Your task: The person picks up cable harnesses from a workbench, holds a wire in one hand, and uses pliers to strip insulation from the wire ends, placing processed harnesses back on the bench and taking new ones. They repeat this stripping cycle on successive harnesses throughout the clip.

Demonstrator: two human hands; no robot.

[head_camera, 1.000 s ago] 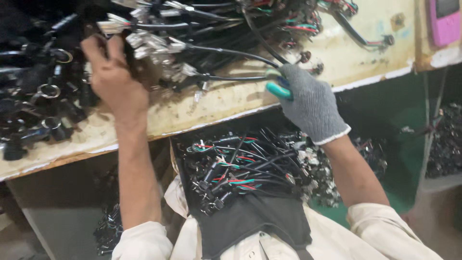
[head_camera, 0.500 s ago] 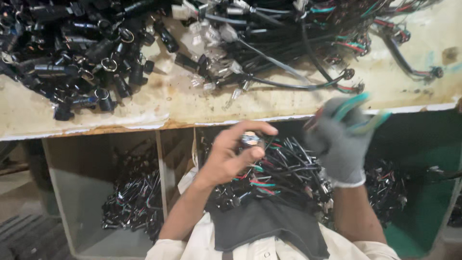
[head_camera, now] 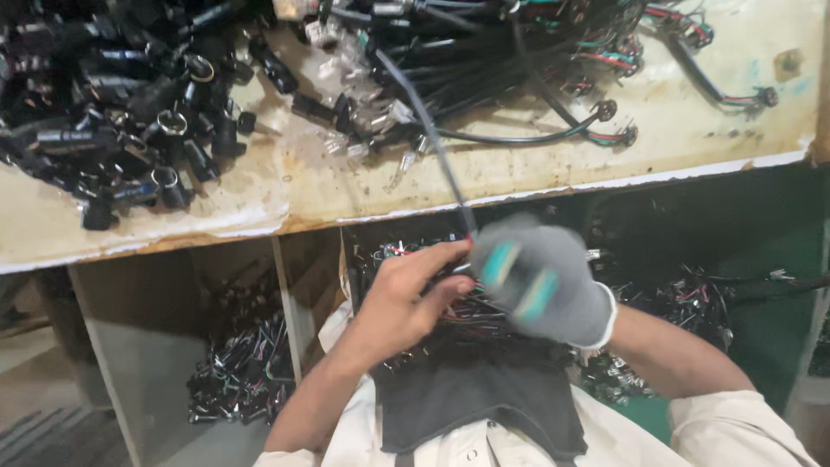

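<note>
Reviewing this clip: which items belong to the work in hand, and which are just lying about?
In hand:
- left hand, bare, at the cable's lower end
- right hand, grey glove, blurred, beside it
- black cable running up to the bench

Lying about:
- black connector pile
- tangled wire heap
- wire bundles in the bin below
- worn benchtop

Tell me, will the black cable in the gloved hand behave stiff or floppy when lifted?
Likely floppy: the black cable curves loosely up from the gloved right hand to the bench pile. Probably light, being thin. It may snag, since it runs into tangled wires.
</note>
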